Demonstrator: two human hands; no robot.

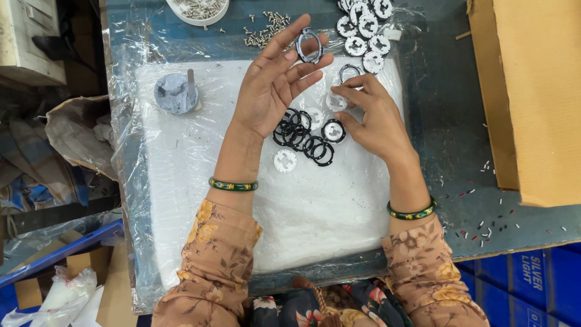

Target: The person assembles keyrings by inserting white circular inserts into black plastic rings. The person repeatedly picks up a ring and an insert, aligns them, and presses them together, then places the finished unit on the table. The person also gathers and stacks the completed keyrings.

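**Up High, a Ring Between Two Fingertips**

Right then, I looked down through the head camera and saw two hands over a white foam pad [302,212]. The left hand [272,85] was lifted with its palm open and its fingers spread. Its thumb and first finger pinched a black ring [310,45] at the top of the pad, so that hand was closed on the ring only at the tips.

The right hand [375,118] lay lower, just beside the left one. Its fingertips were bunched together on a small white disc [336,102]. Another thin ring [349,71] lay just above those fingertips, and I could not tell if they touched it.

Between the two hands sat a pile of black rings [301,134], all tangled and overlapping. A ring with a white disc inside it [333,131] lay right next to the right thumb. One loose white disc [285,160] lay a little below the pile, near the left wrist.

At the far edge of the table I saw a heap of white discs [363,27], and near them some small screws [266,30] were scattered. A white dish of screws [198,9] sat at the top edge. A grey round tub [175,92] with a stick in it stood on the pad, well apart from the left hand. A big brown cardboard box [532,97] lay off to the right. Both wrists wore green bangles [233,185].
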